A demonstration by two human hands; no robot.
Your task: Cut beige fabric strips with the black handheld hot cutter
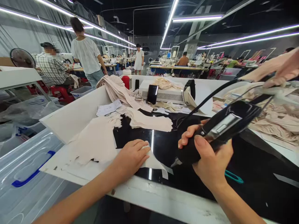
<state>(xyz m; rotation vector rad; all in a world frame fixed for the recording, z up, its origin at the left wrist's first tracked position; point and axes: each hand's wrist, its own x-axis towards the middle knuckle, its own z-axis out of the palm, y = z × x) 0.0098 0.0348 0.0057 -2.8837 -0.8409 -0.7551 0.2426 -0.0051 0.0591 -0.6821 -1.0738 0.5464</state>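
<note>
My right hand (207,155) is closed around a black hand-held tool (217,130) with a metal body and a black cord (210,96), its tip pointing down at the black worktop (252,174). My left hand (132,155) lies flat with fingers stretched out, pressing a pale beige fabric piece (153,161) onto the worktop near the tool's tip. Stacks of similar beige cut pieces (149,121) lie just beyond. Another person's hand (283,70) reaches in from the upper right, holding beige fabric.
A white machine (163,93) with a black phone (152,94) leaning on it stands at the back. Teal scissors (233,177) lie on the worktop. A clear plastic bin with a blue handle (30,174) is at the left. Several workers stand or sit behind.
</note>
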